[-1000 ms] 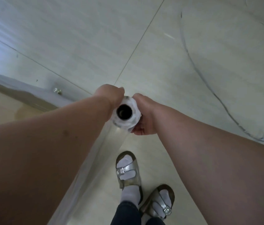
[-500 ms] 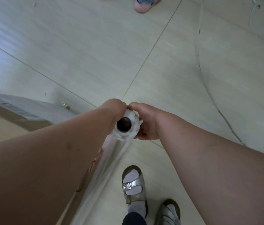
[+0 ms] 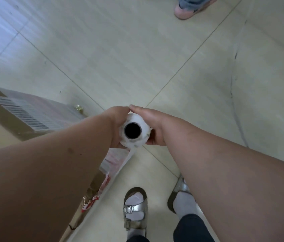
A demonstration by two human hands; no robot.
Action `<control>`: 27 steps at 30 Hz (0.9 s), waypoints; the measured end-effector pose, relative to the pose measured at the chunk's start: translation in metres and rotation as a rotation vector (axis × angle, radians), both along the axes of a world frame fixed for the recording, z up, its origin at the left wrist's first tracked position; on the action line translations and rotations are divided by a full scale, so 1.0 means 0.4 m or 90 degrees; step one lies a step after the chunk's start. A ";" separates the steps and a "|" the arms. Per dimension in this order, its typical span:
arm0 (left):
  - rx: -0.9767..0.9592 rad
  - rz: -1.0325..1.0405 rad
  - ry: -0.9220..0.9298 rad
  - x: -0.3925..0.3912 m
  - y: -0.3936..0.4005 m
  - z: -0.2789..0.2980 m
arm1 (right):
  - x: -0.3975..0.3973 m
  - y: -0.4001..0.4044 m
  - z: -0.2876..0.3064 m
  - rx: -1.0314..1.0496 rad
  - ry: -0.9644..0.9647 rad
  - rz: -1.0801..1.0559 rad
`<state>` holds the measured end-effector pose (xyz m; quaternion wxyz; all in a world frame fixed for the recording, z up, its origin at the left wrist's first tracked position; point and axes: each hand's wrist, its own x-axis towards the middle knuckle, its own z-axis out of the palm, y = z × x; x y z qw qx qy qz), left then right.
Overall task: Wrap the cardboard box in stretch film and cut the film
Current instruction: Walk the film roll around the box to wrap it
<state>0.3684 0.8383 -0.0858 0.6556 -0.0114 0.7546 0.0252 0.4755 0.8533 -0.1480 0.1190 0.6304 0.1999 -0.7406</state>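
Note:
I look straight down the open core of an upright stretch film roll [image 3: 134, 131]. My left hand [image 3: 116, 123] grips its left side and my right hand [image 3: 149, 127] grips its right side, thumbs meeting at the far edge. A sheet of clear film [image 3: 120, 159] runs from the roll down and left onto the large cardboard box [image 3: 3, 126], whose film-covered side with a barcode label shows at the left. My left forearm hides most of the box.
My feet in silver sandals [image 3: 135, 209] stand on pale floor tiles just right of the box. Another person's pink shoe [image 3: 188, 7] is at the top. A thin cable [image 3: 233, 81] trails over the floor on the right. A small gold scrap [image 3: 79, 108] lies by the box.
I have stepped along the box with the roll; more of the box side and its red printing has come into view, and the other person's shoe has entered at the top.

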 end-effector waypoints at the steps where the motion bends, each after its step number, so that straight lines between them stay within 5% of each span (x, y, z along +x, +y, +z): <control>1: 0.018 0.017 0.004 0.004 0.005 0.003 | -0.006 0.007 0.005 0.003 0.003 0.004; 5: 0.058 0.063 0.135 -0.011 0.055 0.005 | -0.020 0.050 0.018 -0.008 0.037 -0.028; 12: 0.183 -0.124 0.335 -0.072 0.122 0.004 | -0.098 0.115 0.043 -0.001 0.024 0.055; 19: 0.097 0.234 0.177 -0.157 0.110 -0.011 | -0.154 0.194 0.064 0.013 -0.060 0.098; 22: 0.008 0.254 0.051 -0.161 0.114 -0.016 | -0.180 0.220 0.058 0.021 -0.029 0.164; 27: 0.054 0.203 0.008 -0.192 0.158 0.001 | -0.219 0.248 0.071 0.023 0.021 0.192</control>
